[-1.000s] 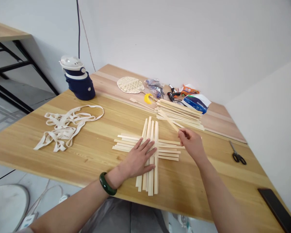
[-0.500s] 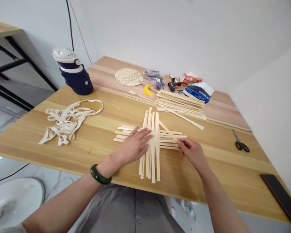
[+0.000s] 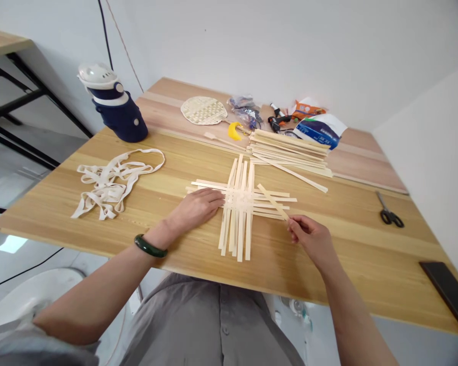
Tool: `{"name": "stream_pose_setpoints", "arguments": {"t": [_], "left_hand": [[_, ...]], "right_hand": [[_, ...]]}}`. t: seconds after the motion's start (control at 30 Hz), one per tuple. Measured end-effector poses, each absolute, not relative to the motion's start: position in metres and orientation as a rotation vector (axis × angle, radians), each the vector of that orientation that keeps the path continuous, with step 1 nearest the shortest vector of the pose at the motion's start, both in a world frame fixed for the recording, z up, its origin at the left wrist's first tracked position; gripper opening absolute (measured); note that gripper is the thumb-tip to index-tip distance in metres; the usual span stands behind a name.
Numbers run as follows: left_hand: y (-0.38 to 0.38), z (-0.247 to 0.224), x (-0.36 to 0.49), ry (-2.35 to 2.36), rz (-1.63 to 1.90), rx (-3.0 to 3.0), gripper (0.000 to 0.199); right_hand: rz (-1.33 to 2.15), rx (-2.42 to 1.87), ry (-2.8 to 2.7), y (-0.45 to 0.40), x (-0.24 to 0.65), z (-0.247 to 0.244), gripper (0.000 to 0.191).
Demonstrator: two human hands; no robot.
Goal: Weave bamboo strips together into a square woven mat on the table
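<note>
So the left hand (image 3: 198, 208) lies palm-down, fingers stretched over the left ends of the woven strips (image 3: 241, 195), pinching nothing that I can see. Right of the weave's upright bunch, a loose strip (image 3: 273, 202) slants across the sideways ends; can't tell if it's touching them. It runs away and leftward from the right hand (image 3: 311, 236), whose grip is pinched on its near end. Bench (image 3: 366, 249), left to right: tangled white tape (image 3: 107, 192), flat wood, scissors (image 3: 387, 211). White wall (image 3: 270, 51) behind.
</note>
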State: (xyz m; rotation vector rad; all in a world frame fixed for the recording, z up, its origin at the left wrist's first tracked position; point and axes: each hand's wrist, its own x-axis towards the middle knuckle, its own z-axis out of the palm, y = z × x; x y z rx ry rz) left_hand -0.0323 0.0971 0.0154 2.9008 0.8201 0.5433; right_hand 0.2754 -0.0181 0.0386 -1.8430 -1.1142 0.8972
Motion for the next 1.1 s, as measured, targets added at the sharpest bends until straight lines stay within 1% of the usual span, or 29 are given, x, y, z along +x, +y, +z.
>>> {"name": "stream_pose_setpoints", "arguments": {"t": [0.13,0.27,0.33,0.4,0.57,0.8,0.87,0.93,1.03,1.1], "left_hand": [[0.099,0.012,-0.046,0.757,0.558,2.867,0.028],[0.095,0.006,-0.060,0.719,0.676,2.810,0.027],[0.094,0.005,-0.065,0.699,0.740,2.777,0.025],[0.093,0.007,-0.069,0.700,0.787,2.747,0.023],[0.087,0.015,-0.077,0.681,0.823,2.702,0.022],[0.061,0.016,-0.074,0.647,0.722,2.790,0.024],[0.056,0.018,-0.072,0.641,0.757,2.797,0.023],[0.052,0.024,-0.070,0.663,0.810,2.789,0.023],[0.045,0.038,-0.067,0.736,0.899,2.731,0.026],[0.041,0.047,-0.060,0.782,0.977,2.646,0.029]], "right_hand": [[0.618,-1.933,-1.028,-0.027,0.289,0.038,0.035],[0.254,-2.201,-1.057,-0.035,0.314,0.030,0.037],[0.209,-2.291,-1.072,-0.036,0.324,0.026,0.037],[0.245,-2.318,-1.069,-0.036,0.329,0.023,0.037],[0.300,-2.316,-1.074,-0.035,0.329,0.019,0.039],[0.222,-2.369,-1.180,-0.036,0.322,0.014,0.041],[0.134,-2.402,-1.274,-0.035,0.320,0.014,0.040],[-0.031,-2.391,-1.441,-0.033,0.319,0.016,0.037],[-0.317,-2.214,-1.624,-0.028,0.309,0.023,0.034],[-0.418,-2.041,-1.627,-0.023,0.293,0.030,0.030]]}}
